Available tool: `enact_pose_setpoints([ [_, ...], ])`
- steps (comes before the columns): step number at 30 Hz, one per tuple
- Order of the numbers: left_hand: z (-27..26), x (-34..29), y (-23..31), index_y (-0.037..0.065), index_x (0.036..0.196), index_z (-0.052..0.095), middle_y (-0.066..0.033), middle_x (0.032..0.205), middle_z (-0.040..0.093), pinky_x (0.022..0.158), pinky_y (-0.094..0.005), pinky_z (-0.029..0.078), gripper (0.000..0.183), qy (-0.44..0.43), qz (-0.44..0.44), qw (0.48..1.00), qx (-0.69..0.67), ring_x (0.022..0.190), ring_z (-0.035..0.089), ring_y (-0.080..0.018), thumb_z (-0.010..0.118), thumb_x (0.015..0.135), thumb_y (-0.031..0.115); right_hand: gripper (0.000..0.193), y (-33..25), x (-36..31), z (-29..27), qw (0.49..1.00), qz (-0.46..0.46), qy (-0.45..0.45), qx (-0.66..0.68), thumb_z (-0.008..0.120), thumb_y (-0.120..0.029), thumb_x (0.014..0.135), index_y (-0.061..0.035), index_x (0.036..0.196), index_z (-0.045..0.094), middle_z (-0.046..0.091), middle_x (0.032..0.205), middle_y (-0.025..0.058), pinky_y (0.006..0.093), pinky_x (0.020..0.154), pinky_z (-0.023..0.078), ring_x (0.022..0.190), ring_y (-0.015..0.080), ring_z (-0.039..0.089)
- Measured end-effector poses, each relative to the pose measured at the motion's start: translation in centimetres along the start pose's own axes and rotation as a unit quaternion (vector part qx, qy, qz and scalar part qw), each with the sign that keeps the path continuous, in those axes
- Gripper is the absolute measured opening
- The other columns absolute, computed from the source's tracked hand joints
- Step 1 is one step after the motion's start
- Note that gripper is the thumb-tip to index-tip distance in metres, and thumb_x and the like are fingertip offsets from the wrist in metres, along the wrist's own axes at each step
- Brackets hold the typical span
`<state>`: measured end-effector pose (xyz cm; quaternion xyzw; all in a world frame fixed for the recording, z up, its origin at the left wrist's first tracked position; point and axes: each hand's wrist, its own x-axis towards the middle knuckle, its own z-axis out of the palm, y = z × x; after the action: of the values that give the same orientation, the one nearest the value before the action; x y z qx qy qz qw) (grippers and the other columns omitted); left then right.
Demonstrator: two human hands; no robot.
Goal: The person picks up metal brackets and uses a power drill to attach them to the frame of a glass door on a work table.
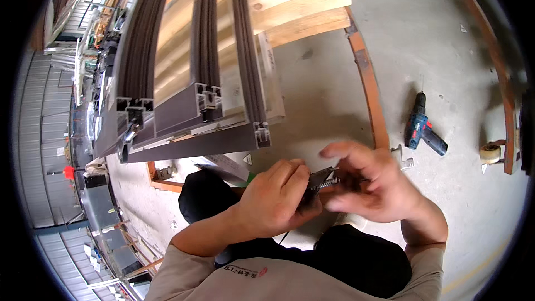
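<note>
In front of my lap, my left hand is closed around a metal hand tool with a pointed, jaw-like end and a coil spring. Its handles are mostly hidden in my fist, so its exact kind is unclear. Close to the tool's right side is my right hand, smeared by motion, with thumb and forefinger spread apart. Whether its fingertips touch the tool cannot be made out. Ahead and to the left are dark aluminium frame profiles, their cut ends facing me.
Wooden beams lie beneath the profiles. A cordless drill rests on the grey floor to the right. Beyond it are a rusty steel rail and a caster wheel. An orange-brown bar runs between the drill and the beams.
</note>
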<state>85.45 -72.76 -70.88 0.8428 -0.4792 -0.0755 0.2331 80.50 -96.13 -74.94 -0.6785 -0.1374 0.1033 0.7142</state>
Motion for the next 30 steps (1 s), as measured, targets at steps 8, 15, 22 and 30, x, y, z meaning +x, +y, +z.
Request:
enact_pose_setpoints([
  [8,-4.0,-3.7,-1.2,-0.007,0.115,0.064,-0.0223,0.108,0.064,0.074,-0.0444,0.059,0.050,0.185,0.061,0.970,0.147,0.083,0.068,-0.0384,0.076,0.080,0.025,0.009,0.2,2.9,2.3,0.967,-0.032,0.139,0.213,0.058,-0.002,0.101,0.0015,0.110,0.061,0.064,0.074,0.0057,0.0226,0.050,0.043,0.058,0.0088,0.058],
  [15,-3.5,-3.2,-5.5,-0.010,0.123,0.060,-0.0253,0.105,0.064,0.083,-0.0501,0.055,0.047,0.255,-0.021,0.940,0.227,0.089,0.064,-0.0427,0.062,0.082,0.013,0.012,2.6,4.1,2.3,0.931,-0.024,0.219,0.292,0.058,-0.011,0.104,0.0003,0.108,0.061,0.061,0.065,0.0055,0.0233,0.045,0.036,0.048,0.0092,0.048],
  [22,-2.4,-2.2,-7.1,-0.010,0.120,0.060,-0.0235,0.100,0.063,0.075,-0.0481,0.050,0.045,0.255,-0.035,0.946,0.196,0.084,0.059,-0.0409,0.060,0.083,0.014,0.010,4.4,4.8,2.8,0.919,-0.001,0.221,0.326,0.057,-0.007,0.104,0.0012,0.107,0.062,0.060,0.068,0.0046,0.0235,0.045,0.038,0.050,0.0091,0.050],
  [30,-1.9,-1.7,-7.1,-0.008,0.116,0.062,-0.0210,0.097,0.061,0.072,-0.0468,0.048,0.043,0.271,-0.042,0.943,0.189,0.082,0.057,-0.0380,0.057,0.083,0.019,0.010,1.8,4.7,4.4,0.937,-0.076,0.280,0.192,0.058,-0.005,0.103,0.0011,0.110,0.060,0.061,0.071,0.0047,0.0223,0.044,0.041,0.053,0.0078,0.054],
])
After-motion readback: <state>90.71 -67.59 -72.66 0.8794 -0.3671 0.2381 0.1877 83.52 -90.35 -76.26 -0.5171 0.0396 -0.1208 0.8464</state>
